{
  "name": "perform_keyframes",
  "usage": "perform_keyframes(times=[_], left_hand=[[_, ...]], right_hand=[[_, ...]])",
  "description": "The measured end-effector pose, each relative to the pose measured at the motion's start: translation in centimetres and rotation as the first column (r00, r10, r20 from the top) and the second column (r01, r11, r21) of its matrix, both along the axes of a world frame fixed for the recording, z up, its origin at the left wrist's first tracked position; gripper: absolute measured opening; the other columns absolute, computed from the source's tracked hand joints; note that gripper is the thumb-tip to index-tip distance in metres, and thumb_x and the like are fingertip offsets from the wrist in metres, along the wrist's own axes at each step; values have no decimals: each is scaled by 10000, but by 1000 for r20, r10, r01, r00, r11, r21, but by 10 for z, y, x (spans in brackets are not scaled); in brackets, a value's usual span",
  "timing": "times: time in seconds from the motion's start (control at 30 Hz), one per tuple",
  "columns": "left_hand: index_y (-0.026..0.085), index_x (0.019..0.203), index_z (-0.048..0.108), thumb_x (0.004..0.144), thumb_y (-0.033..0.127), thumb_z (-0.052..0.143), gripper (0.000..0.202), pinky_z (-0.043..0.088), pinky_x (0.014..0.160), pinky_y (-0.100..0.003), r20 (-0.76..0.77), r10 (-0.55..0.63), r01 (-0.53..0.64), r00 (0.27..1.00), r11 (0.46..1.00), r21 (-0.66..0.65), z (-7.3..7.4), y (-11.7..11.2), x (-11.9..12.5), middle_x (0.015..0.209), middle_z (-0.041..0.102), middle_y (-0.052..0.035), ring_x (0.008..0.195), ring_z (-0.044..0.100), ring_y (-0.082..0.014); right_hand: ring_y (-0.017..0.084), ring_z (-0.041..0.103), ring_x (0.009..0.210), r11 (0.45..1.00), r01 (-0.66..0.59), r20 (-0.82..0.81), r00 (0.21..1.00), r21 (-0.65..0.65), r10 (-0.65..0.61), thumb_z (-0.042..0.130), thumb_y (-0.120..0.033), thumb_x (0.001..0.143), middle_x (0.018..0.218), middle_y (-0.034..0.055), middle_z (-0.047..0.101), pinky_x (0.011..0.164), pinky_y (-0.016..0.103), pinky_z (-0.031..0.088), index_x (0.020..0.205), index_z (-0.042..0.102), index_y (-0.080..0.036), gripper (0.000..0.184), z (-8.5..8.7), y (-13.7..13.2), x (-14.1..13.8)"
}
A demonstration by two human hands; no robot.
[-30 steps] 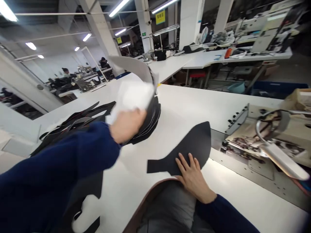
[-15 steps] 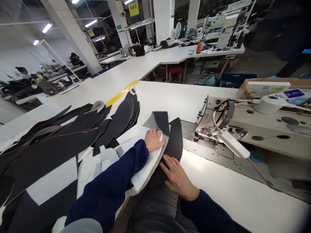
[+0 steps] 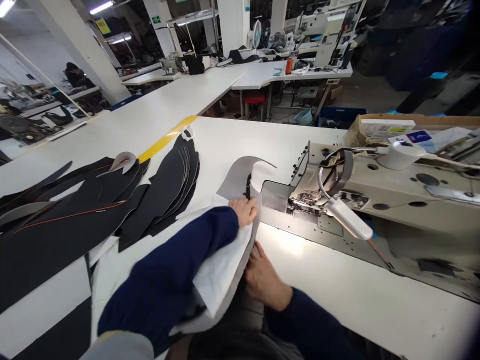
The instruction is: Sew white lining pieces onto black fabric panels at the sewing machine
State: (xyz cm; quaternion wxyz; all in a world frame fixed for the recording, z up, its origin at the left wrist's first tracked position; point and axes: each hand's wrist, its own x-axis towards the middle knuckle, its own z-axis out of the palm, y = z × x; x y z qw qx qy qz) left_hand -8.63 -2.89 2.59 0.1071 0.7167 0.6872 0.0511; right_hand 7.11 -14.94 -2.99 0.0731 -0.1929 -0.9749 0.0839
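A curved cut fabric panel [image 3: 238, 176], grey side up, lies at the table's front edge, its tip curling toward the sewing machine. A small dark strip stands out near its middle; what it is I cannot make out. My left hand [image 3: 245, 211] is closed on the panel just below that strip. Below the left hand, a white sheet [image 3: 221, 270] rests against the panel. My right hand [image 3: 265, 281] is lower and to the right, fingers bent round the panel's edge, their tips partly hidden. To the right is the sewing machine [image 3: 337, 200], apart from both hands.
Stacked black fabric panels [image 3: 174, 180] lie left of the hands, with more black pieces [image 3: 67, 225] further left. Yellow tape [image 3: 167, 140] crosses the white table [image 3: 232, 135]. A cardboard box [image 3: 446, 121] stands behind the machine, and a person [image 3: 77, 75] sits far left.
The dark flap and dark panel near my left hand are out of sight; the grey side now shows, swung outward. My right hand has moved slightly down and its fingers have curled. The view has turned right.
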Motion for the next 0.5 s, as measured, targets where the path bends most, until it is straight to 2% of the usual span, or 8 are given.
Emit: perform_keyframes(times=[0.1,0.2,0.27,0.4,0.5], left_hand=[[295,1273,467,846,392,393,444,443,802,-374,-79,-21,21,997,1000,-7,-12,-23,9,972,648,-59,929,597,-249],[330,1321,399,861,416,361,469,449,742,-370,-80,-4,-4,997,996,-94,-12,-36,7,861,666,-39,843,619,-249],[333,1338,377,868,432,348,482,445,736,-370,-95,-7,-4,995,993,-115,-8,-37,7,844,668,-42,844,621,-255],[309,1356,361,869,445,350,506,441,737,-378,-137,-11,-9,991,989,-148,-7,-31,15,882,671,-69,851,622,-266],[291,1359,361,877,435,337,504,441,740,-384,-158,-9,-14,987,990,-143,-11,-25,24,902,672,-84,863,622,-271]], right_hand=[[341,398,1198,991,106,-63,993,80,-102,562,-224,748,1087,128,628,1081,599,126,962,676,-155,252,-11,1,-3],[358,362,1231,959,229,-84,972,166,-218,545,-214,757,1138,115,613,1076,606,158,1010,665,-165,284,-23,-20,-12],[360,369,1230,944,250,-58,968,214,-243,549,-229,758,1157,118,605,1081,581,186,1054,654,-155,322,-28,-36,-17],[390,370,1228,940,243,-7,969,241,-248,590,-251,759,1187,163,579,1077,568,209,1100,630,-90,379,-21,-54,-15],[387,378,1218,948,245,-21,969,203,-246,606,-215,748,1203,191,560,1052,568,244,1127,606,-66,407,-12,-54,-10]])
